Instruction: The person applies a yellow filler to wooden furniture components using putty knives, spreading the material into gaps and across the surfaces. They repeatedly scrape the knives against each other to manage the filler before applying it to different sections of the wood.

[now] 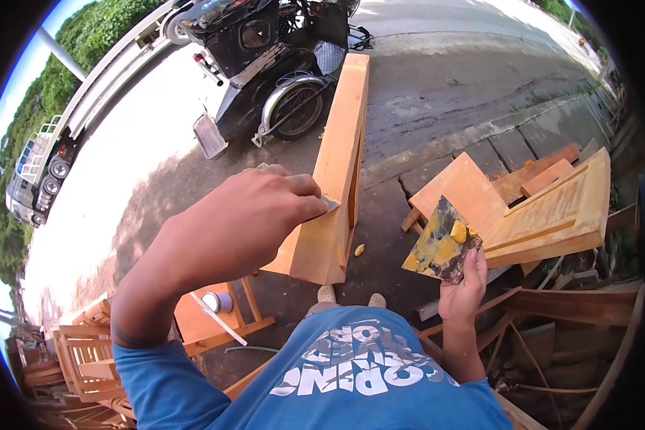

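Note:
My left hand (258, 208) is closed around a small flat scraper (330, 203). Its blade touches the top face of a long light-wood piece (337, 143), which stretches away from me; most of the scraper is hidden by my fingers. At the right, my right hand (466, 287) grips the lower corner of a dark, angular board (435, 251). Yellow paste is smeared over this board, with a thicker yellow lump (459, 231) near its right edge. A yellow blob (360, 250) lies on the ground beside the wood piece.
A motorcycle sidecar (287, 100) stands beyond the wood. Wooden panels (545, 215) lie at the right, above a timber frame (580, 304). At the lower left are slatted wooden furniture (89, 365) and an open can (217, 302) on an orange board. A truck (43, 172) is at far left.

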A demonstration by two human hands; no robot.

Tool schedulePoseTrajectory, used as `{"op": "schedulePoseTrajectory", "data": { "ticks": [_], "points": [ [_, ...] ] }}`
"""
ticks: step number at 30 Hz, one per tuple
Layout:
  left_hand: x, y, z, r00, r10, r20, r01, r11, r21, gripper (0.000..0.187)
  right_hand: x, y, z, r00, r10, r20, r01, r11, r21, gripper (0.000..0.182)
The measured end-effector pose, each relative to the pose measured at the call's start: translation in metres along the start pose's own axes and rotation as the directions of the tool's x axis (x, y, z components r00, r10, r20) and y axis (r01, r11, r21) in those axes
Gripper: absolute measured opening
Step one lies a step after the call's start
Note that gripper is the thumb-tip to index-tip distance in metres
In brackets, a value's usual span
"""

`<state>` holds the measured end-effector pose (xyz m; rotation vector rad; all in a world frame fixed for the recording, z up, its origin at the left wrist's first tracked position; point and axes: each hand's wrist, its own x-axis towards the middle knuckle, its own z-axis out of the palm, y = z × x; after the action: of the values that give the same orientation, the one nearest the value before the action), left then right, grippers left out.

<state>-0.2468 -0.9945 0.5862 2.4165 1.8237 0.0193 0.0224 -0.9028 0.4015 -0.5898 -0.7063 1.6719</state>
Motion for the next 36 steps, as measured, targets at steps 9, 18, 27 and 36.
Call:
{"op": "schedulePoseTrajectory", "data": {
  "ticks": [9,18,27,36],
  "points": [
    [0.064,-0.068,-0.008,0.965,-0.076,-0.249,0.066,0.997,-0.049,0.056,0.013,0.009,-0.012,0.998,0.031,0.049,-0.031,0.999,-0.015,0.039],
    [0.041,-0.03,0.011,0.993,-0.114,-0.02,0.113,0.992,-0.06,0.057,0.028,0.023,-0.031,0.997,0.074,-0.024,-0.074,0.997,-0.029,0.039],
    [-0.022,-0.006,0.021,0.988,-0.119,-0.099,0.112,0.991,-0.076,0.047,0.046,0.035,-0.034,0.993,0.066,-0.098,-0.069,0.997,-0.03,0.04],
    [0.075,-0.06,0.032,0.973,-0.127,-0.195,0.135,0.99,0.03,0.053,0.049,0.035,-0.042,0.992,0.124,0.018,-0.124,0.992,-0.028,0.037]
  ]
}}
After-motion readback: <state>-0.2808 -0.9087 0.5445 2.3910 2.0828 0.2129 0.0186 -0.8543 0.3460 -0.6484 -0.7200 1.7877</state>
